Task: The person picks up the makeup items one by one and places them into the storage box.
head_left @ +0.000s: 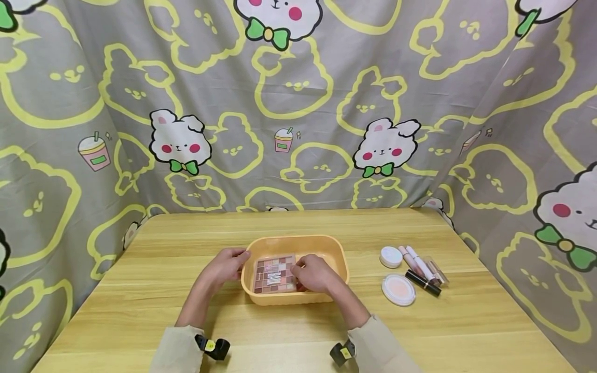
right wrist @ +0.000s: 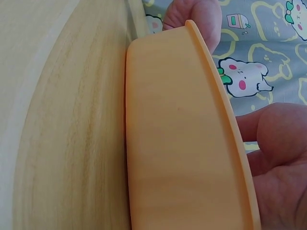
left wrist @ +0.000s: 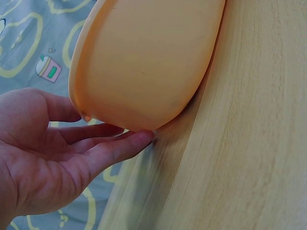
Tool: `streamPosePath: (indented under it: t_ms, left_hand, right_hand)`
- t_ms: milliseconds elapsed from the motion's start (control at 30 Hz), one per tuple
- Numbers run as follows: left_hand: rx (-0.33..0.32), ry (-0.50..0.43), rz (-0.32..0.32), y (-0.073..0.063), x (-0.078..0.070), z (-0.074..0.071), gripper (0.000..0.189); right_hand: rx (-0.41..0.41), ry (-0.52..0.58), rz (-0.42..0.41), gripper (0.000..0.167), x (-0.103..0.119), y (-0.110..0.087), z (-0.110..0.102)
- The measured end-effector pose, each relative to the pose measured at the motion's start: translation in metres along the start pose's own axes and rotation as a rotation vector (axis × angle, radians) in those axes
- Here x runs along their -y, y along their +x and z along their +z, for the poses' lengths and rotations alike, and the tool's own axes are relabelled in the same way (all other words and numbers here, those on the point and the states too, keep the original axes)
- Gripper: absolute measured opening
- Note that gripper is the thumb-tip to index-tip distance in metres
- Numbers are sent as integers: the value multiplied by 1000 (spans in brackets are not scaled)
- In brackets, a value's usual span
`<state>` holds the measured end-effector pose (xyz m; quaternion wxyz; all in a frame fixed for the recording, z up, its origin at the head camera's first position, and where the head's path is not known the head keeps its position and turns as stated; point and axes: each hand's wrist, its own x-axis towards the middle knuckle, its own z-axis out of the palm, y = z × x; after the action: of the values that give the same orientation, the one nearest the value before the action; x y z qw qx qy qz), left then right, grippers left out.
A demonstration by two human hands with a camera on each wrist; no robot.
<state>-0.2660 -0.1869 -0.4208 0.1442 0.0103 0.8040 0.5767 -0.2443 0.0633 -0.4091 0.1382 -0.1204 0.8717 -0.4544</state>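
A shallow orange plastic bin (head_left: 298, 299) sits on the wooden table. Inside its left half lies a flat eyeshadow palette (head_left: 272, 277) with a grid of brown and pink squares. My left hand (head_left: 227, 267) holds the bin's left end; in the left wrist view the thumb is at the rim and the fingers reach along the outer wall. My right hand (head_left: 313, 273) reaches over the near rim into the bin and pinches the palette's right edge. In the right wrist view the bin's wall hides the palette and the fingertips of that hand.
Right of the bin lie a round white jar (head_left: 391, 257), a round powder compact (head_left: 398, 289), a black tube (head_left: 423, 283) and several slim pink and clear cosmetic tubes (head_left: 420, 263). A patterned grey curtain (head_left: 298, 171) hangs behind the table's far edge and along both sides.
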Motion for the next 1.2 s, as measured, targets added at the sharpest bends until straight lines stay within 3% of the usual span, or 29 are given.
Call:
streamPosePath:
  t_ms: [300,567,1200]
  left_hand:
    - [-15,7,-7,2,2,0,49]
    - [6,12,29,1,3,-1,49]
    - [-8,2,16,2,4,-1,47]
  right_hand:
    - [4,-24,6,26,-2,0,0]
    - [12,-24,12,25,-2,0,0]
    - [16,-42,26,27,-1,-1,0]
